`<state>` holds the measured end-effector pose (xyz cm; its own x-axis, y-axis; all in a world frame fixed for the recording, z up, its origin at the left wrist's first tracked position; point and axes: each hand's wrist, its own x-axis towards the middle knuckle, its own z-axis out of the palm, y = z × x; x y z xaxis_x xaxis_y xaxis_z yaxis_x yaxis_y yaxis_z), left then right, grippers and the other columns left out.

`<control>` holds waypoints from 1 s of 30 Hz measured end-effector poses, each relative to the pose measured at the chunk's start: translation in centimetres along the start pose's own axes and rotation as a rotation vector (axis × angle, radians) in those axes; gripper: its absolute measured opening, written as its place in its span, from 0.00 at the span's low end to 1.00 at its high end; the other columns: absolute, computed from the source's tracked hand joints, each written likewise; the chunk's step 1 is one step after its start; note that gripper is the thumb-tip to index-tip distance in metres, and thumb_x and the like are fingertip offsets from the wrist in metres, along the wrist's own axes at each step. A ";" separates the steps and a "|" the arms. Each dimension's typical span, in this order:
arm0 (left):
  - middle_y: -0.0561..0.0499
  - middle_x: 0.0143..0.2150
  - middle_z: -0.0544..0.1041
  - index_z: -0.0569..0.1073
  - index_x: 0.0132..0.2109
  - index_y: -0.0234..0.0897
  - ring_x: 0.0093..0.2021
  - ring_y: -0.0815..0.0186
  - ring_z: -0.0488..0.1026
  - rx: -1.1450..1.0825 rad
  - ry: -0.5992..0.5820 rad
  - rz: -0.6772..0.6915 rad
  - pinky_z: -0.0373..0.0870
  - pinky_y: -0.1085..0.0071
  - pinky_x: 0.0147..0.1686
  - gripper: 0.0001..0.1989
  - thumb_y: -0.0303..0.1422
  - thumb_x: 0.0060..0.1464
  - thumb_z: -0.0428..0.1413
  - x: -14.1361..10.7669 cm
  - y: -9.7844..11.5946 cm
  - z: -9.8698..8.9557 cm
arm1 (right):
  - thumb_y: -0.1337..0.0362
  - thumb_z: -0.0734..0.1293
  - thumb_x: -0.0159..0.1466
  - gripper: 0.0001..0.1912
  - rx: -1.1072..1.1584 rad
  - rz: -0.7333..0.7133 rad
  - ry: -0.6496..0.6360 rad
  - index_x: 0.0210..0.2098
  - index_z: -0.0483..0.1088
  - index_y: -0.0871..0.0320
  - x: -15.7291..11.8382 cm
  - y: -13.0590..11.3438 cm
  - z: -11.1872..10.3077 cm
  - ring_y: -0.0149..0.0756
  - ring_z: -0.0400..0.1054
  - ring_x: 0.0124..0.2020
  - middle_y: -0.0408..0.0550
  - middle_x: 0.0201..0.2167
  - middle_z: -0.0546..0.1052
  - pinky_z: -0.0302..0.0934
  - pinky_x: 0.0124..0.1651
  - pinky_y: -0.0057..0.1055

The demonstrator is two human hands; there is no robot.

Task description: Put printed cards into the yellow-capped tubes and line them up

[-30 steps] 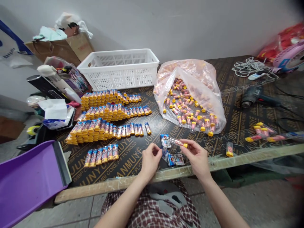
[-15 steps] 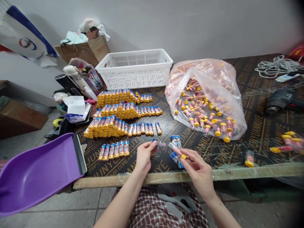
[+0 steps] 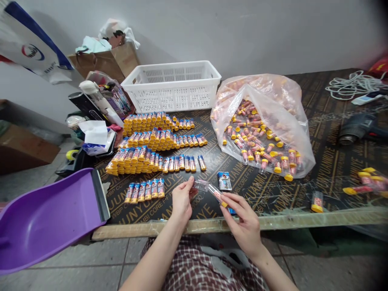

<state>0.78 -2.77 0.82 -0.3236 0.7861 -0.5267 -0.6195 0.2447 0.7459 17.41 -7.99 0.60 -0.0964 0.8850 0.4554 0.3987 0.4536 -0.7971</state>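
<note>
Between the thumb and fingers of my left hand (image 3: 182, 198) is a thin printed plastic sleeve (image 3: 200, 184), mostly see-through. My right hand (image 3: 245, 223) pinches a small clear tube (image 3: 216, 194) with pink-red contents by its yellow-capped end. The tube's clear end meets the sleeve's edge; whether it is inside I cannot tell. Just beyond my right hand lies a flat blue printed sleeve pile (image 3: 224, 181). More blue sleeves (image 3: 232, 211) are partly hidden under that hand. To the left stands a short row of sleeved tubes (image 3: 144, 190).
Stacked sleeved tubes (image 3: 133, 159) lie behind the row, before a white basket (image 3: 172, 95). An open plastic bag (image 3: 263, 87) holds many unsleeved tubes. A heat gun (image 3: 354, 128) and white cord (image 3: 348, 85) lie right; a purple dustpan (image 3: 57, 218) is left.
My right hand has moved left and slightly down with the tube, bringing its clear end to the sleeve. The sleeve in my left hand has shifted slightly left.
</note>
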 end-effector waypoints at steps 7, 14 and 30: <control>0.52 0.28 0.77 0.71 0.36 0.33 0.27 0.70 0.72 0.084 -0.266 0.021 0.71 0.73 0.30 0.22 0.38 0.35 0.69 -1.5 0.4 0.3 | 0.72 0.59 0.65 0.20 0.084 0.029 -0.139 0.51 0.70 0.47 0.1 0.5 0.2 0.37 0.68 0.49 0.48 0.47 0.72 0.65 0.51 0.34; 0.49 0.29 0.78 0.70 0.44 0.32 0.26 0.68 0.74 0.211 -0.420 -0.107 0.71 0.72 0.30 0.29 0.35 0.33 0.70 -2.4 0.7 -0.1 | 0.73 0.64 0.56 0.35 0.070 0.001 -0.112 0.61 0.57 0.47 0.5 0.9 0.6 0.38 0.67 0.45 0.49 0.50 0.65 0.67 0.47 0.36; 0.47 0.30 0.76 0.78 0.35 0.31 0.28 0.70 0.71 0.341 -0.644 -0.302 0.67 0.74 0.30 0.19 0.40 0.38 0.67 -4.0 0.7 -0.5 | 0.75 0.62 0.51 0.41 0.162 -0.055 -0.374 0.63 0.52 0.51 2.2 0.7 -0.4 0.45 0.58 0.60 0.51 0.59 0.63 0.56 0.61 0.45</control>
<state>1.31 -5.97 3.23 0.3660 0.8063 -0.4646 -0.3273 0.5789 0.7468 17.83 -5.70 1.19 -0.4503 0.8224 0.3476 0.2381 0.4858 -0.8410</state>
